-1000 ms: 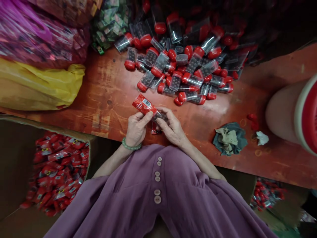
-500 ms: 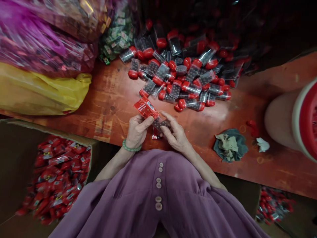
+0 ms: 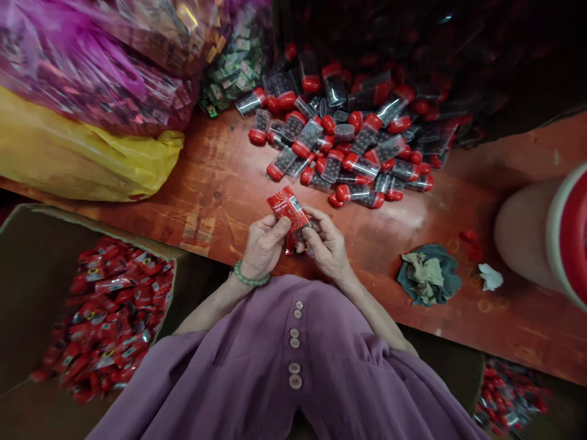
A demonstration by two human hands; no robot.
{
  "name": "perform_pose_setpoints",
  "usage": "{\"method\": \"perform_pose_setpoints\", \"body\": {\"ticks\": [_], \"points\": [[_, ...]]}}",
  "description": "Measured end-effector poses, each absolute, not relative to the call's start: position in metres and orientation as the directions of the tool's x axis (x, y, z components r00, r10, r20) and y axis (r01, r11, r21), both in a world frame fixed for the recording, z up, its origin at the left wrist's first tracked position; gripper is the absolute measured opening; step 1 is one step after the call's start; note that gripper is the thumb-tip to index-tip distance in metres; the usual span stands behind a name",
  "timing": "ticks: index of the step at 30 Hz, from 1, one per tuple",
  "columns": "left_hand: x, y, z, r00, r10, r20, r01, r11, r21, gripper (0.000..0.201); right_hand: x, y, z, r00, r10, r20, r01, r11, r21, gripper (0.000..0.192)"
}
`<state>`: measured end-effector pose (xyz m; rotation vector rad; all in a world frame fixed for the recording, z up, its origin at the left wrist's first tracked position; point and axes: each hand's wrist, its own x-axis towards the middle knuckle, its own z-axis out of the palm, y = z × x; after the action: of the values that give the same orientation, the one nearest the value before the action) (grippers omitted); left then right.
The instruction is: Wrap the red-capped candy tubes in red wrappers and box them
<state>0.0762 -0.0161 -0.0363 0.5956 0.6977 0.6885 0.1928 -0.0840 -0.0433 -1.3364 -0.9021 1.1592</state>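
Near the table's front edge, a small red printed wrapper [image 3: 290, 209] with a barcode is held between both hands. My left hand [image 3: 263, 245], wearing a green bead bracelet [image 3: 250, 278], pinches its left side with the thumb on top. My right hand [image 3: 328, 245] grips its lower right end with thumb and fingers. Part of a see-through piece shows there, mostly covered by the fingers and wrapper. Beyond the hands lies a heap of clear containers [image 3: 332, 166] with red caps and dark balls inside.
Bulging purple bags [image 3: 151, 101] and a yellow bag [image 3: 137, 165] stand at left. Below, a cardboard box [image 3: 27, 256] holds many red packets [image 3: 114, 305]. At right are crumpled cloth [image 3: 428, 275], a white scrap [image 3: 490, 277] and a red-lidded tub [image 3: 527, 232].
The wrapper has turned more upright between the hands. The clear piece with dark balls, plainly visible before, is now mostly covered. The view has shifted slightly.
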Motion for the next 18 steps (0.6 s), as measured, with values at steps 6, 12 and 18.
{"method": "perform_pose_setpoints", "body": {"ticks": [6,12,18], "points": [[0.077,-0.024,-0.032,0.546,0.716,-0.435,-0.300,0.652,0.697,0.037,0.187,-0.087,-0.055,0.303,0.949,-0.086,-0.134,-0.047,-0.990,0.037],[0.053,-0.023,-0.037,0.508,0.772,-0.382,-0.236,0.551,0.800,0.029,0.184,-0.085,-0.059,0.287,0.954,0.084,0.172,0.035,-0.984,0.034],[0.038,-0.018,-0.031,0.448,0.800,-0.399,-0.234,0.536,0.811,0.031,0.175,-0.068,-0.067,0.227,0.898,0.378,0.532,0.210,-0.820,0.036]]}}
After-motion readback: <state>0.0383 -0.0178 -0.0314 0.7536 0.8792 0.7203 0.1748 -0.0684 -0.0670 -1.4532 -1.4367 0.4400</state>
